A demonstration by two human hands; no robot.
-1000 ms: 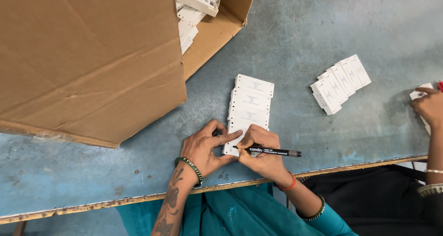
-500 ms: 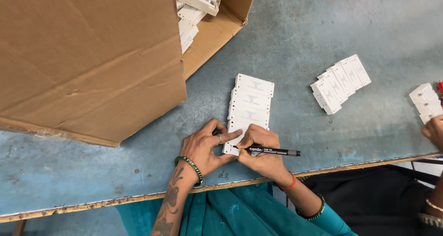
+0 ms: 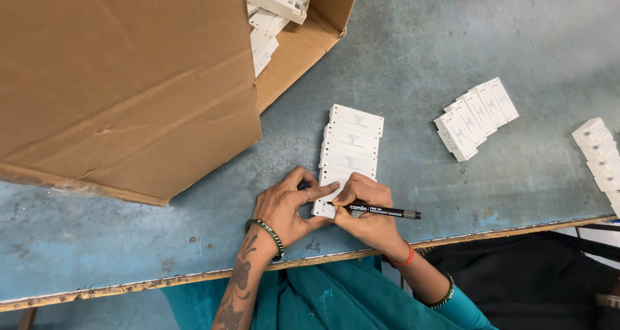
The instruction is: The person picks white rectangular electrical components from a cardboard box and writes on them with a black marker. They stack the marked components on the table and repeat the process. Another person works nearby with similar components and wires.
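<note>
My head camera, the only view, looks almost straight down from close above the blue-grey table [image 3: 452,39]. The near table edge crosses the bottom of the frame. My left hand [image 3: 284,207] and right hand [image 3: 365,207] sit low centre, and a cardboard box [image 3: 123,78] fills the upper left.
</note>
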